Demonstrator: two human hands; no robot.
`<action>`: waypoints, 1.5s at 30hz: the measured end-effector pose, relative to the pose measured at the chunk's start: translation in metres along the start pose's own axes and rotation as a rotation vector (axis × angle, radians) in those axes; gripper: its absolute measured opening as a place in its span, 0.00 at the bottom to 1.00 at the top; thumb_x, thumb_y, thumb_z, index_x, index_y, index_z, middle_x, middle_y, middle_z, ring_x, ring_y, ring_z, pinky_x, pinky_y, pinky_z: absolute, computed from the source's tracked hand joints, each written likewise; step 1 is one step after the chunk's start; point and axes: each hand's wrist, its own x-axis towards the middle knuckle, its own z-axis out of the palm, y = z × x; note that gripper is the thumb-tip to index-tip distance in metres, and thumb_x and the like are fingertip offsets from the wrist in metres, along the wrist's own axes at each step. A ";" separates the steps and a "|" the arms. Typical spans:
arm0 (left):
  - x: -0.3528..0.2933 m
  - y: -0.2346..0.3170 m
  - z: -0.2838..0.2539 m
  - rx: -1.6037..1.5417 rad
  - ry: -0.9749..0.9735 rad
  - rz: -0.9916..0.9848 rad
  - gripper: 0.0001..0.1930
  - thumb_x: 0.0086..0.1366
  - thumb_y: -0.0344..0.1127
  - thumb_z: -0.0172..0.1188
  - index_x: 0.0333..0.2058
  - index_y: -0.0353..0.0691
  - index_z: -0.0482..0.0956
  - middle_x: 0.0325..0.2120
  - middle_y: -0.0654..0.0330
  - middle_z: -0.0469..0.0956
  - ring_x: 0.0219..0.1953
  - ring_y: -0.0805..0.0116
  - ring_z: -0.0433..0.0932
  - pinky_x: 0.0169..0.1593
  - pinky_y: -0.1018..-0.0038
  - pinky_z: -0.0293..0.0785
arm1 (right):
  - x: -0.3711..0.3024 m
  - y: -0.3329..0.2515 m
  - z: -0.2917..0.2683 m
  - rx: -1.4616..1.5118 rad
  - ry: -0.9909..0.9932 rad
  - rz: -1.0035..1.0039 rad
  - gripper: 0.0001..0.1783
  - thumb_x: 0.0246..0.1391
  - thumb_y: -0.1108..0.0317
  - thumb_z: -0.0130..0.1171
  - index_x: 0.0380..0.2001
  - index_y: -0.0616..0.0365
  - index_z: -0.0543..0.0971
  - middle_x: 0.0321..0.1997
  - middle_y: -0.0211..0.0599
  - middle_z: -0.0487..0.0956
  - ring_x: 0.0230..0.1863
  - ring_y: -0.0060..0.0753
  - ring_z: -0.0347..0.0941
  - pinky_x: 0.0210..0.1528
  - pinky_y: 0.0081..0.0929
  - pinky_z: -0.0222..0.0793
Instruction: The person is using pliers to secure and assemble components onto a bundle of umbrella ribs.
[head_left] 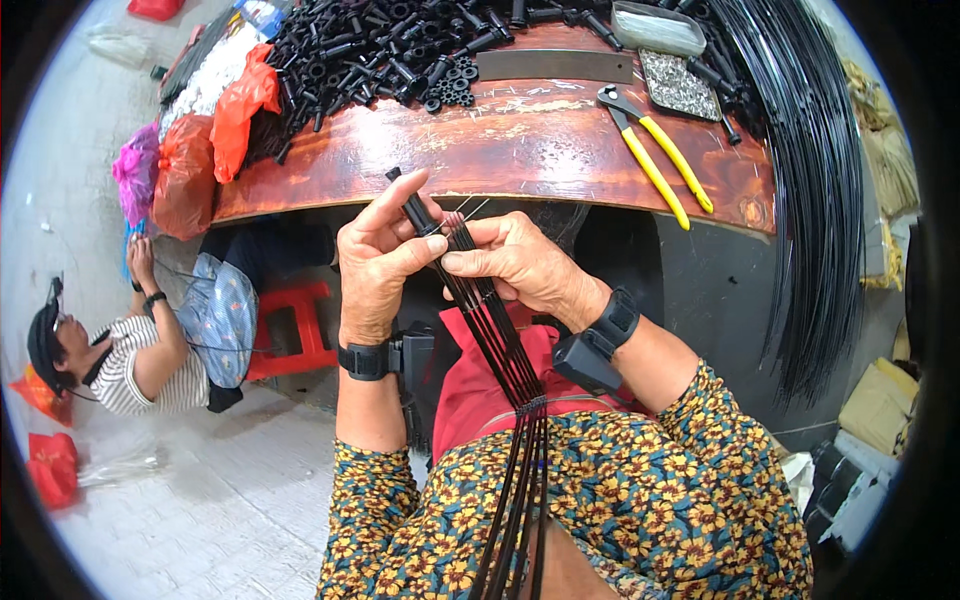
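My left hand is closed around a black tubular plastic piece, which looks like an umbrella runner. Its narrow end sticks out past the index finger. From this piece a bundle of thin black ribs, like an umbrella frame, slants down over my lap. Thumb and fingers of my right hand pinch at the ribs' upper ends, close against my left thumb. A thin bright wire juts out above the right fingers. How the ribs join the tube is partly hidden by my fingers.
On the wooden table ahead lie a heap of black plastic tubes, a flat metal bar, yellow-handled pliers and a tray of small metal bits. Long black rods hang over its right edge. Another person works at left beside a red stool.
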 end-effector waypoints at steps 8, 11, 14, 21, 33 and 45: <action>-0.001 -0.008 0.001 -0.092 -0.018 0.067 0.36 0.46 0.17 0.62 0.58 0.39 0.70 0.37 0.54 0.77 0.46 0.58 0.78 0.55 0.61 0.72 | -0.006 -0.007 0.000 -0.072 0.025 -0.009 0.08 0.51 0.68 0.65 0.33 0.61 0.82 0.23 0.22 0.76 0.21 0.10 0.66 0.20 0.12 0.58; -0.003 -0.015 -0.002 -0.237 -0.074 0.120 0.38 0.48 0.19 0.66 0.60 0.47 0.68 0.45 0.46 0.78 0.56 0.46 0.72 0.59 0.56 0.68 | -0.007 -0.006 0.000 -0.115 0.020 -0.004 0.08 0.51 0.68 0.65 0.33 0.59 0.82 0.22 0.20 0.75 0.20 0.08 0.64 0.18 0.12 0.54; -0.001 -0.025 -0.008 -0.314 -0.153 0.193 0.38 0.49 0.21 0.66 0.60 0.53 0.69 0.48 0.45 0.77 0.62 0.44 0.64 0.63 0.52 0.61 | -0.004 0.004 -0.001 -0.102 0.000 -0.045 0.08 0.50 0.68 0.66 0.33 0.59 0.83 0.22 0.19 0.74 0.19 0.07 0.63 0.18 0.12 0.53; 0.012 -0.040 -0.010 -0.444 -0.380 0.308 0.38 0.52 0.29 0.68 0.60 0.71 0.67 0.49 0.51 0.78 0.68 0.43 0.52 0.69 0.44 0.42 | -0.012 -0.011 0.008 -0.117 -0.062 -0.079 0.14 0.49 0.65 0.67 0.40 0.59 0.83 0.24 0.16 0.73 0.22 0.07 0.62 0.21 0.12 0.55; 0.002 -0.042 -0.007 -0.475 -0.290 0.264 0.38 0.54 0.27 0.65 0.62 0.68 0.64 0.52 0.45 0.74 0.66 0.39 0.55 0.66 0.44 0.51 | -0.007 -0.007 0.005 -0.061 -0.060 -0.008 0.14 0.50 0.66 0.66 0.40 0.58 0.81 0.25 0.19 0.74 0.21 0.08 0.64 0.20 0.11 0.55; -0.007 -0.045 -0.014 -0.521 -0.241 0.206 0.37 0.56 0.24 0.62 0.62 0.66 0.64 0.57 0.44 0.69 0.64 0.38 0.58 0.65 0.45 0.55 | -0.001 0.004 0.006 0.050 -0.067 -0.041 0.10 0.52 0.68 0.65 0.36 0.60 0.81 0.25 0.21 0.76 0.26 0.12 0.70 0.26 0.14 0.64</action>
